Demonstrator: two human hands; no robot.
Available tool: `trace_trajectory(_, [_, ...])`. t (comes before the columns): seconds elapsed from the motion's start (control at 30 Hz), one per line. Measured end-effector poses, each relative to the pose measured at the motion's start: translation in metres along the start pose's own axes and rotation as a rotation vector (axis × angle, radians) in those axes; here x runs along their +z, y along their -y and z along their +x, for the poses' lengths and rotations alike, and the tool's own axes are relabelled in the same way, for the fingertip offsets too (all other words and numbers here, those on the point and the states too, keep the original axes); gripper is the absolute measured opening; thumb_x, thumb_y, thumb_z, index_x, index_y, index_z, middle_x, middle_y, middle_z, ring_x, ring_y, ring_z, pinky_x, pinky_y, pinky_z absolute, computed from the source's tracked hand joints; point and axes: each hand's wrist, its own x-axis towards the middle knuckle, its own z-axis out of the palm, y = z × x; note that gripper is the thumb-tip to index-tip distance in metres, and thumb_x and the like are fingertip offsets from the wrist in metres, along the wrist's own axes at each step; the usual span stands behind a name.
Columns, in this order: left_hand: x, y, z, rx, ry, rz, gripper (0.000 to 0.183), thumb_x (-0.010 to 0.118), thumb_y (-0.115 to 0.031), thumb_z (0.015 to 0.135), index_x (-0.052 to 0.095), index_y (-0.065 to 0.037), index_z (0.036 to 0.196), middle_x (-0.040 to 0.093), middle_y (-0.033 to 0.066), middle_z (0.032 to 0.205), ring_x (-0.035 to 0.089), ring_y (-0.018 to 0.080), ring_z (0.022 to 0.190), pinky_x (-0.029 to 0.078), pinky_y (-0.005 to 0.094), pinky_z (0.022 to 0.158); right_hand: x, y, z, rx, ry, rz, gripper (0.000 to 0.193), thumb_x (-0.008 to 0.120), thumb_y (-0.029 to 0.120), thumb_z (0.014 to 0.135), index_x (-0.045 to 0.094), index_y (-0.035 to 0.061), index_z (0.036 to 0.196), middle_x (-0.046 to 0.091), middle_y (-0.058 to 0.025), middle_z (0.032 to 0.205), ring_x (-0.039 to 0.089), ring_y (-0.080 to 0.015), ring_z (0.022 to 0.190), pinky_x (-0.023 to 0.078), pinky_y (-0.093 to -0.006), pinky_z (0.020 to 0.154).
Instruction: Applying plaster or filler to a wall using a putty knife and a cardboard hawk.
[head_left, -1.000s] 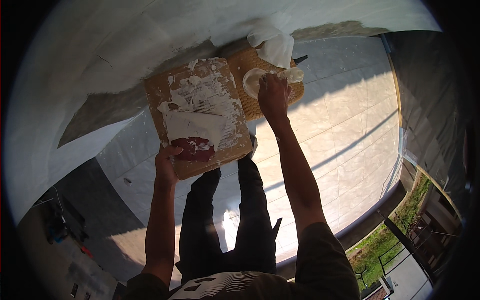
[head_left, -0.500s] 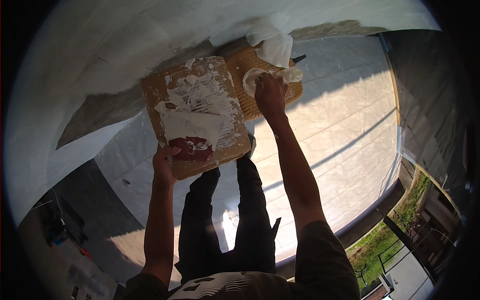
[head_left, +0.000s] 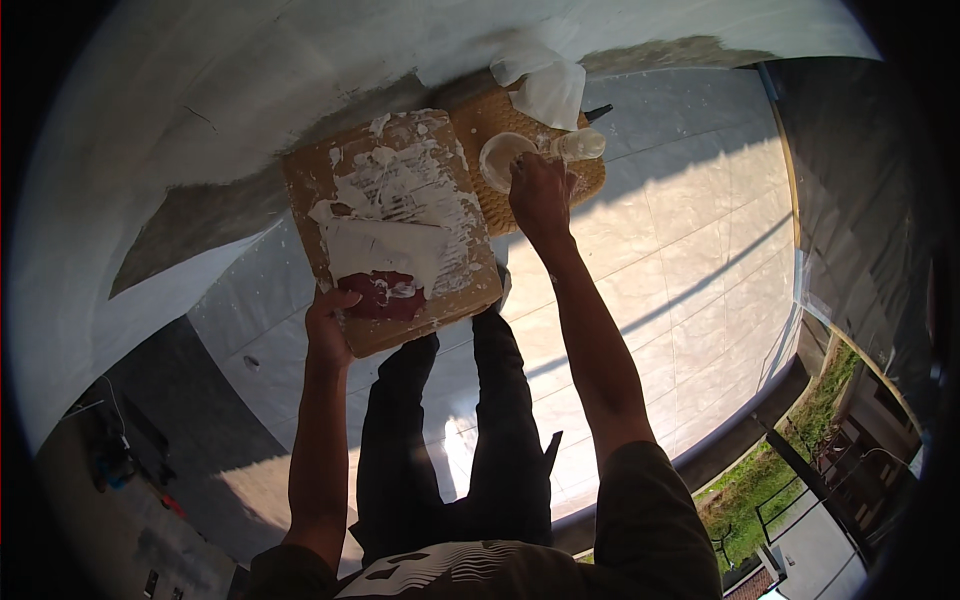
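Note:
My left hand grips the lower left edge of a tan board smeared with white paste. Its thumb presses on the maroon part of a flat, wide scraper, whose upper part is coated white and lies on the board. To the right, my right hand is closed at the near right rim of a round translucent cup. That cup is on a tan woven-pattern seat. The fingertips are partly hidden by the hand. Beside the knuckles lies a second clear cup, apparently on its side.
A white plastic bag sits at the seat's far edge, with a dark handle-like piece sticking out nearby. Beyond runs a grey patched wall. The tiled floor is partly sunlit; my legs stand close below the board.
My right hand and the round cup have shifted only slightly against each other, with more of the cup's rim showing. The left hand, board and scraper stay as they were.

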Motion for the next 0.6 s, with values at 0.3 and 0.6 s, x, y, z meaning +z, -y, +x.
trace_trajectory(0.3, [-0.005,0.001,-0.005,-0.072,0.045,-0.040,0.058,0.051,-0.006,0.065,0.039,-0.002,0.122,0.053,0.0111,0.108,0.054,0.0243,0.097,0.044,0.0338,0.087,-0.025,0.013,0.008,-0.017,-0.100,-0.057,0.012,0.051,0.016,0.083,0.053,0.0048,0.081,0.061,-0.0109,0.084,0.052,-0.0326,0.086,0.032,-0.0473,0.075])
trace_trajectory(0.6, [0.008,0.004,-0.009,-0.056,0.015,-0.028,0.060,0.051,-0.007,0.066,0.038,-0.002,0.124,0.052,0.0108,0.108,0.054,0.0242,0.098,0.043,0.0337,0.088,-0.034,0.005,0.007,0.034,-0.110,-0.046,0.011,0.051,0.016,0.083,0.055,0.0053,0.081,0.062,-0.0107,0.083,0.053,-0.0330,0.087,0.032,-0.0506,0.076])
